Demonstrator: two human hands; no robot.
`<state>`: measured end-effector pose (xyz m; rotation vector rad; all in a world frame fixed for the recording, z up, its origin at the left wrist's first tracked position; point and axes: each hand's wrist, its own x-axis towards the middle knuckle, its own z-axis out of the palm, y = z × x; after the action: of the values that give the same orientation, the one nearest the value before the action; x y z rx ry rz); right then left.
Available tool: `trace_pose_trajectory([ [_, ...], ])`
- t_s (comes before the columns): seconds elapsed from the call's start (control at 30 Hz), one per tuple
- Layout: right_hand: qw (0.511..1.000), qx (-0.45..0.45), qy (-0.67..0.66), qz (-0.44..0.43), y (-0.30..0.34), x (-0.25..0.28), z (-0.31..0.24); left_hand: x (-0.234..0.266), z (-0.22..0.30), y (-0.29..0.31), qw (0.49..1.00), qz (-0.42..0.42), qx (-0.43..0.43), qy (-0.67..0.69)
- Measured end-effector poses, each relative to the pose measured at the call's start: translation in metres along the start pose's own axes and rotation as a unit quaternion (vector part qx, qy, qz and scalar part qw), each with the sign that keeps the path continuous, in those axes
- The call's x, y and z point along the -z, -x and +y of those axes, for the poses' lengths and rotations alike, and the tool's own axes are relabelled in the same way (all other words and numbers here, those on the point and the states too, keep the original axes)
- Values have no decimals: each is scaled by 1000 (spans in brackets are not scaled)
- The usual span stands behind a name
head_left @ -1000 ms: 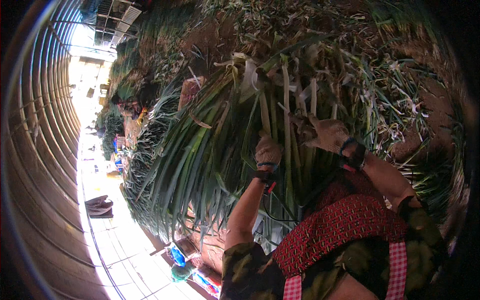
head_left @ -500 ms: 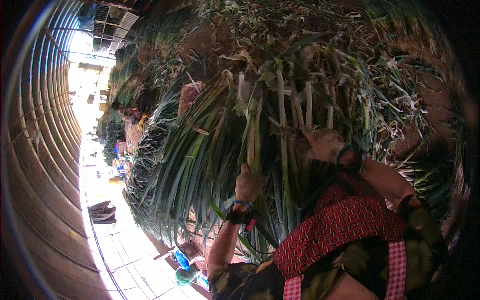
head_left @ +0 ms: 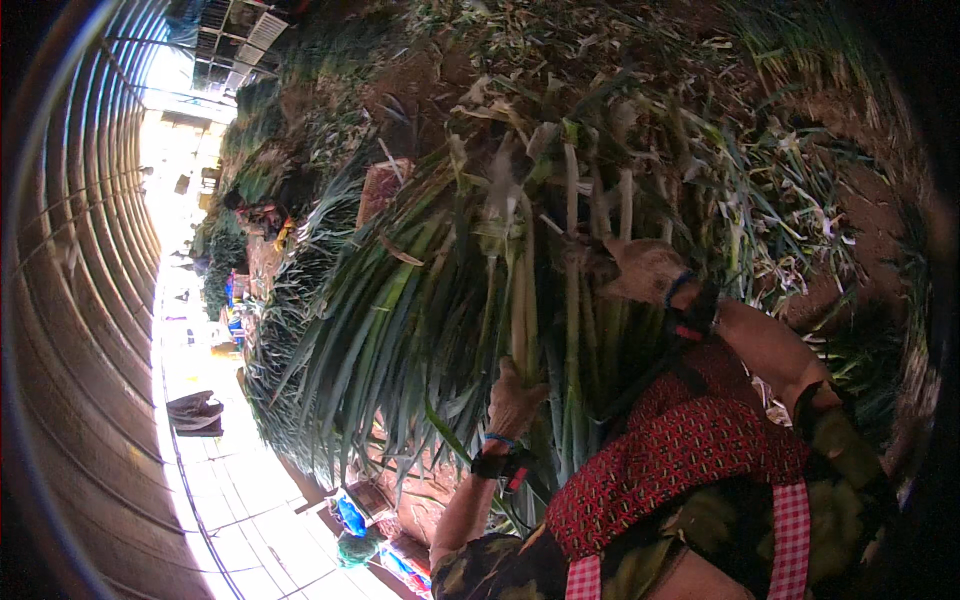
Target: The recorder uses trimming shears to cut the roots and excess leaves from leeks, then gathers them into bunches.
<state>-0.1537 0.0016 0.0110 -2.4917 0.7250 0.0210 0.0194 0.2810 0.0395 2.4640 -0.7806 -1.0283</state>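
Note:
Long green leeks [head_left: 390,320] with pale stalks lie heaped in front of me, their leaves fanning to the left and toward me. My left hand [head_left: 515,402] is closed around the lower part of a leek stalk [head_left: 522,300] that stands out from the heap. At the right, my right hand [head_left: 645,270] reaches over other upright leek stalks [head_left: 572,330], fingers curled. A thin pale piece [head_left: 551,224] juts out just beyond its fingertips; what the fingers grip is dark and blurred.
Loose leaves and peelings [head_left: 780,200] litter the brown ground to the right and far side. A brick-like block [head_left: 383,190] stands behind the heap. On the left, a dark bag [head_left: 195,413] lies on the bright floor beside a ribbed wall [head_left: 90,330]. Blue bundles [head_left: 350,512] lie lower left.
My left hand has shifted slightly right and toward me along with its leek stalk. My right hand has moved a little away from me, the thin pale piece moving with it.

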Motion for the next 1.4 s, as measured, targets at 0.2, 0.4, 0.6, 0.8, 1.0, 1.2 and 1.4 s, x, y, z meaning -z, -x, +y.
trace_pose_trajectory([
  [0.2,989,48,-53,-127,45,0,-13,6,32,-1,999,-25,28,-1],
  [0.4,996,37,6,-77,27,5,-24,-6,9,-7,999,-23,18,25],
  [0.6,997,21,6,-76,3,8,-12,-3,35,-4,1000,-24,-2,-15],
  [0.8,994,74,13,-75,23,-4,-13,-1,39,-5,999,-45,1,5],
  [1.0,997,-2,11,-70,19,5,-14,-4,45,-8,1000,-2,-5,-31],
  [1.2,999,23,3,-25,14,-13,-4,-11,45,-15,997,34,-23,-59],
  [1.4,993,0,16,-120,5,18,-18,-12,46,-22,998,-34,37,-47],
])
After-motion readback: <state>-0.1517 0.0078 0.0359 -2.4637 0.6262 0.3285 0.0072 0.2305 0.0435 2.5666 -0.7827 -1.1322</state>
